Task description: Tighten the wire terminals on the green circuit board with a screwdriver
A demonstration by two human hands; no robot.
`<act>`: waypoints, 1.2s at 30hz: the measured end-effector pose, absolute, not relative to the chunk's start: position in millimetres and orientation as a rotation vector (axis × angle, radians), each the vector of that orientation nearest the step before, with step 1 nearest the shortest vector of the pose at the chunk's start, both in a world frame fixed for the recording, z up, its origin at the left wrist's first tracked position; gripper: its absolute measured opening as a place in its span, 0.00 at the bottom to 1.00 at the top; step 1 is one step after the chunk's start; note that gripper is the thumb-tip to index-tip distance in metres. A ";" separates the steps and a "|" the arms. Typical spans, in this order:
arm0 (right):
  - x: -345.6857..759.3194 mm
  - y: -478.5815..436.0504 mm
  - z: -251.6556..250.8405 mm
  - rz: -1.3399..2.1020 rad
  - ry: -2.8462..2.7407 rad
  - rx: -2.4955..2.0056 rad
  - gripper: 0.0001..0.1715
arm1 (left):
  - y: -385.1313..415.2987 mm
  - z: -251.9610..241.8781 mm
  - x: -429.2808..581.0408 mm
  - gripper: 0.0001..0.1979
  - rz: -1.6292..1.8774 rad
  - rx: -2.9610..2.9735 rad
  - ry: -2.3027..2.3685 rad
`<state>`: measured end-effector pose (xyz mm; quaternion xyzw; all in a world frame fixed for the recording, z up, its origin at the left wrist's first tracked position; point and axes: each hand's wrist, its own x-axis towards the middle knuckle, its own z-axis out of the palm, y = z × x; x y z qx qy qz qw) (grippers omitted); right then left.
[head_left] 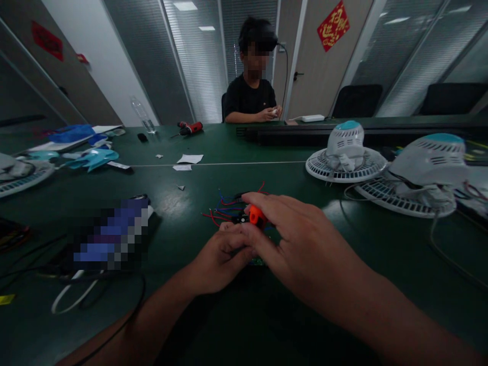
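My right hand (301,239) is closed around a short orange-and-black handle (256,216), which looks like a screwdriver's; its tip is hidden. Just below and left of it, my left hand (229,249) has its fingers curled at a small circuit board, whose green edge (258,261) shows beneath the hands. A black component (240,219) sits by the left fingertips. Red and blue wires (217,213) with bare ends fan out to the left and behind. Most of the board is covered by my fingers.
To the left lies a blurred-out device (110,234) with cables. White fan-like housings (345,157) stand at right. Farther back are a red power drill (190,128), paper scraps (190,159), a plastic bottle (144,116) and long black bars (293,136). A person (251,96) sits opposite.
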<state>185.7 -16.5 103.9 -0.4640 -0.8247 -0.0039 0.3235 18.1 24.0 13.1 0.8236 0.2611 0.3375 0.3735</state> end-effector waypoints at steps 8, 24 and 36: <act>185.7 -16.5 102.8 0.019 -2.179 -1.250 0.14 | 25.2 16.7 18.9 0.13 0.872 2.077 0.670; 186.1 -16.2 102.7 0.055 -2.182 -1.199 0.21 | 27.0 14.4 17.7 0.12 0.919 2.106 0.687; 184.3 -15.0 98.9 0.058 -2.012 -1.207 0.24 | 23.3 9.4 21.1 0.13 0.998 2.039 0.825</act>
